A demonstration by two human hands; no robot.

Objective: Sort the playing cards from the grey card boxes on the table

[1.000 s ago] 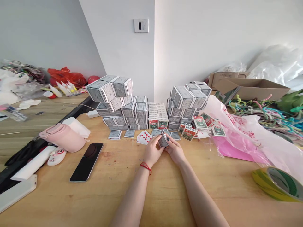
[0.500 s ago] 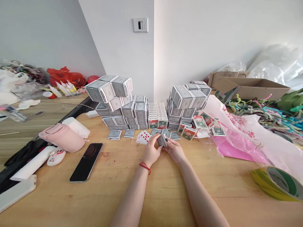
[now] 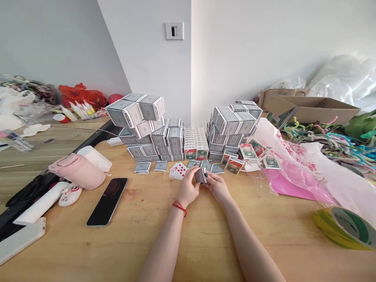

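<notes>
My left hand [image 3: 187,190] and my right hand [image 3: 216,186] meet over the wooden table [image 3: 188,231], both closed round a small deck of grey-backed playing cards [image 3: 201,175]. A red string circles my left wrist. Just beyond the hands lie fanned red-pip cards [image 3: 178,170] and small grey card piles [image 3: 142,167]. Behind them stand tall stacks of grey card boxes on the left [image 3: 147,127] and on the right [image 3: 232,125], with a row of green-and-red boxed decks [image 3: 196,144] between.
A black phone [image 3: 107,200], a pink bottle [image 3: 78,170] and white items lie at the left. Pink plastic bags [image 3: 296,168], a tape roll [image 3: 345,228], a cardboard box [image 3: 308,107] and coloured hangers are at the right. Loose boxed decks [image 3: 249,156] sit by the right stack.
The hands with the deck have shifted slightly away from me toward the stacks; the deck has turned a little between the fingers. Nothing else moved.
</notes>
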